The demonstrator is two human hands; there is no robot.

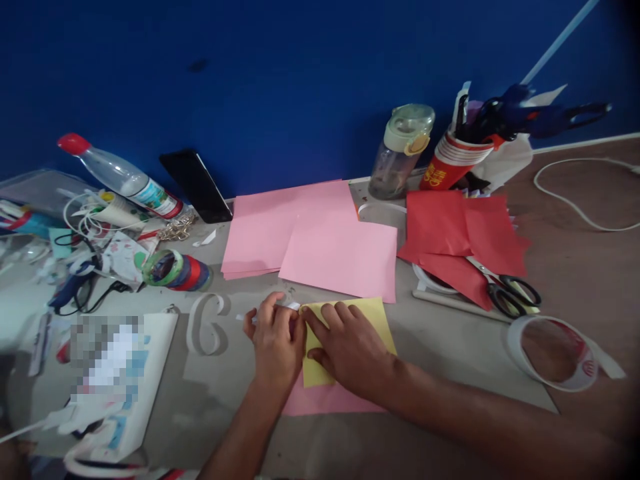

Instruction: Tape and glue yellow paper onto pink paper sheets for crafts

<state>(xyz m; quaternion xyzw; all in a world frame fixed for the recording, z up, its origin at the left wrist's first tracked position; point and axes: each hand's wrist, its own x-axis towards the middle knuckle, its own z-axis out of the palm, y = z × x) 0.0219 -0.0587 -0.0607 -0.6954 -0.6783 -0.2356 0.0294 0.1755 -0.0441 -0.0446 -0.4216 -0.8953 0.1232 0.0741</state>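
Observation:
A yellow sheet of paper (375, 317) lies partly over a pink sheet (330, 403) near the front of the table. My right hand (347, 340) rests on the yellow sheet with its fingers stretched out, the index fingertip at the upper left corner. My left hand (277, 340) is at that same corner, its thumb and fingers bent together. What they pinch, if anything, is hidden; a small white scrap (290, 307) shows by the fingers. Left of this hand stands a curled white strip (205, 323).
Pink sheets (320, 247) lie behind my hands. To the right are red papers (437, 223), scissors (510, 290), a tape roll (550, 353), a clear bottle (400, 157) and a red cup (450, 163). Leftward are stacked tape rolls (180, 270), a phone (195, 187) and a plastic bottle (125, 177).

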